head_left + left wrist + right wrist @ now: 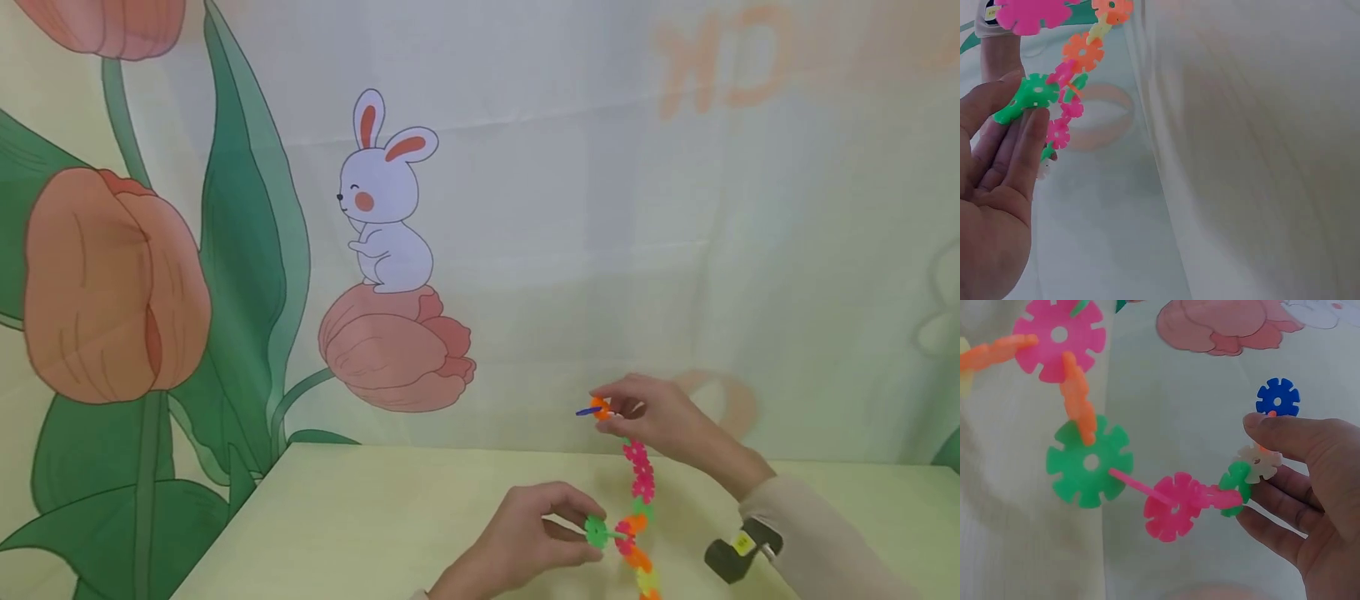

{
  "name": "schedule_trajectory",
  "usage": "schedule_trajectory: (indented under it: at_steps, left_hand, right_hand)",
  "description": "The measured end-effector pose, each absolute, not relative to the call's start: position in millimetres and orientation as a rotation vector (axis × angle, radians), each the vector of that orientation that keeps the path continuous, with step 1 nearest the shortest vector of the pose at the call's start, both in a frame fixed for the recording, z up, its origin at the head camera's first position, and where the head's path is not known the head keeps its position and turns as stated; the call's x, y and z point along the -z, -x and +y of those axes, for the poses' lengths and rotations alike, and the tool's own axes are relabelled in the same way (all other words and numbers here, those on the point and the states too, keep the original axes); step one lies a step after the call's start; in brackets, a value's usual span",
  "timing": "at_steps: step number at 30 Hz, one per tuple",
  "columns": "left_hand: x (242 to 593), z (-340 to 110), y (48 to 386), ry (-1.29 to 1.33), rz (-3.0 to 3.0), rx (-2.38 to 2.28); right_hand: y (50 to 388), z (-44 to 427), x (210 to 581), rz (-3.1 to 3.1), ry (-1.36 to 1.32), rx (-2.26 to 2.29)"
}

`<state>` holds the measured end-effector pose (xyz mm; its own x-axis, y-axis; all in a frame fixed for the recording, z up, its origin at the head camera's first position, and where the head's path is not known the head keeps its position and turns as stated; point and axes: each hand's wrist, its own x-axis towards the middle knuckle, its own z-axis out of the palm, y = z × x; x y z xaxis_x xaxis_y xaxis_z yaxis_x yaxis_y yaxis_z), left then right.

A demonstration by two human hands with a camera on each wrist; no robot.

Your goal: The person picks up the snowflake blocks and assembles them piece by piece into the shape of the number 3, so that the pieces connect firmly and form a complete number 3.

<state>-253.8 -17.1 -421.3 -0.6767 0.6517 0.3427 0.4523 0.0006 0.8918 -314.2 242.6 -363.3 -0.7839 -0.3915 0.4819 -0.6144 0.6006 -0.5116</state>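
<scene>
A chain of slotted plastic snowflake discs, with pink discs point(641, 473) along its middle, stretches between and below my hands. My left hand point(525, 533) pinches a green disc point(1036, 92) between thumb and fingers; in the head view it joins a pink disc point(624, 538) at the chain's side. Higher up, my right hand point(660, 417) pinches the chain's upper end at an orange disc point(602, 407), mostly covered by the thumb in the right wrist view. A blue disc point(1277, 397) sticks out beyond it. A whitish disc point(1260, 462) and a small green disc point(1235, 487) lie by the right fingers.
Beneath the hands is a pale table point(360, 517). Behind it hangs a cloth backdrop point(540, 250) printed with tulips and a rabbit. A black wrist device point(742, 550) is on the right sleeve. The chain's lower part leaves the head view at the bottom.
</scene>
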Motion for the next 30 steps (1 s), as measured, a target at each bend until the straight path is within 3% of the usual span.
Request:
schedule_trajectory:
  at_steps: [30]
  left_hand:
    - [444, 6, 277, -0.914, 2.388, -1.404]
  right_hand:
    - [351, 217, 426, -2.802, -0.969, -0.687]
